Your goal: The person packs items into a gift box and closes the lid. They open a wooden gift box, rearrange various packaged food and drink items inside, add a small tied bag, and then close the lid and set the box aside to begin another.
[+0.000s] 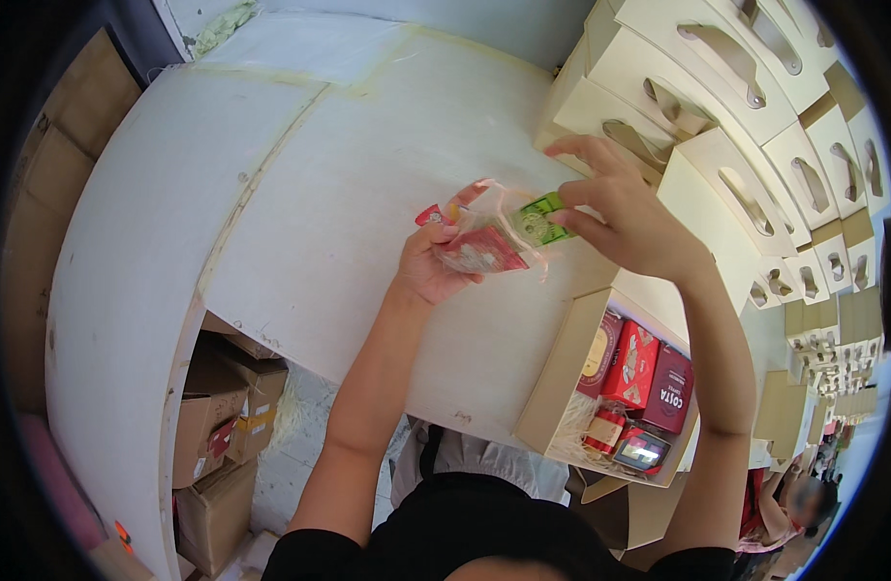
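My left hand [434, 265] holds a sheer organza pouch [485, 243] with a red packet inside, above the white table. A small red wrapped piece [432, 216] sticks out by the left thumb. In my right hand [609, 207], thumb and finger pinch a green packet [541, 220] at the pouch's mouth; whether its lower end is inside cannot be told. Below the right forearm, an open cream gift box [554, 385] holds a red box [632, 363], maroon boxes [667, 388], a small red item [605, 428] and a dark windowed box [641, 450] on shredded filler.
Cream boxes with ribbon handles [707, 94] are stacked along the right side. Cardboard boxes [217, 407] stand under the white table [329, 240], at lower left. Another person [776, 508] is at the far lower right. Clear film [300, 43] covers the table's back corner.
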`<state>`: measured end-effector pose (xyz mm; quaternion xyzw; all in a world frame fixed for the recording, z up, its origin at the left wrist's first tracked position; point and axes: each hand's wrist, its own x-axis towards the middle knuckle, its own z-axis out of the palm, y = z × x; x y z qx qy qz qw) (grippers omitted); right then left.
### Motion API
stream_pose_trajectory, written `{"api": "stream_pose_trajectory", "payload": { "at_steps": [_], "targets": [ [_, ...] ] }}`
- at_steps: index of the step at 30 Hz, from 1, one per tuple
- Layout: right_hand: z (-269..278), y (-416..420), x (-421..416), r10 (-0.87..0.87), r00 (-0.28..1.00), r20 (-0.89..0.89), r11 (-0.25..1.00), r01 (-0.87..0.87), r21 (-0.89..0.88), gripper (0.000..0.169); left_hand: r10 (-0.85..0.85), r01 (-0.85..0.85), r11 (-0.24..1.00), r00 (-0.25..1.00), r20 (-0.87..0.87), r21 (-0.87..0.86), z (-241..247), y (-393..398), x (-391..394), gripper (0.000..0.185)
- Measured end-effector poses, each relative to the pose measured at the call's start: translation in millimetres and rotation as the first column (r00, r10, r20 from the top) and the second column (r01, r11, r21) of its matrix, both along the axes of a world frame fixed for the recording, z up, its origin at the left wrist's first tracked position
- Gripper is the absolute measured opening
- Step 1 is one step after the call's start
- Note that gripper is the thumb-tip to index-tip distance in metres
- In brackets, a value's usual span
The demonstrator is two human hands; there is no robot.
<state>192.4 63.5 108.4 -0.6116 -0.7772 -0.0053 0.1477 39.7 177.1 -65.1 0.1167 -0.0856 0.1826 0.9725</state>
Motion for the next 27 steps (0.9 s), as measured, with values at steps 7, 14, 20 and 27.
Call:
{"api": "stream_pose_trajectory", "payload": {
  "at_steps": [7, 14, 20, 27],
  "targets": [
    [-6, 13, -24, -0.157, 0.982, 0.102, 0.962, 0.128, 0.242, 0.008, -0.039, 0.043, 0.996, 0.998, 0.045, -0.083, -1, -2, -4, 0.065],
    [-35, 18, -19, -0.091, 0.996, 0.026, 0.996, 0.091, -0.019, 0.003, -0.033, 0.034, 0.999, 0.998, 0.044, -0.012, -1, -6, 0, 0.060],
    [-52, 27, 26, -0.138, 0.702, -0.699, 0.990, 0.068, -0.127, 0.016, 0.088, -0.084, 0.986, 0.996, 0.019, -0.144, -7, -1, -5, 0.047],
    [-135, 34, 52, -0.428, 0.894, 0.135, 0.803, 0.444, -0.398, 0.023, 0.023, -0.004, 0.984, 0.994, 0.105, -0.176, -28, 12, -7, 0.039]
  ]
}}
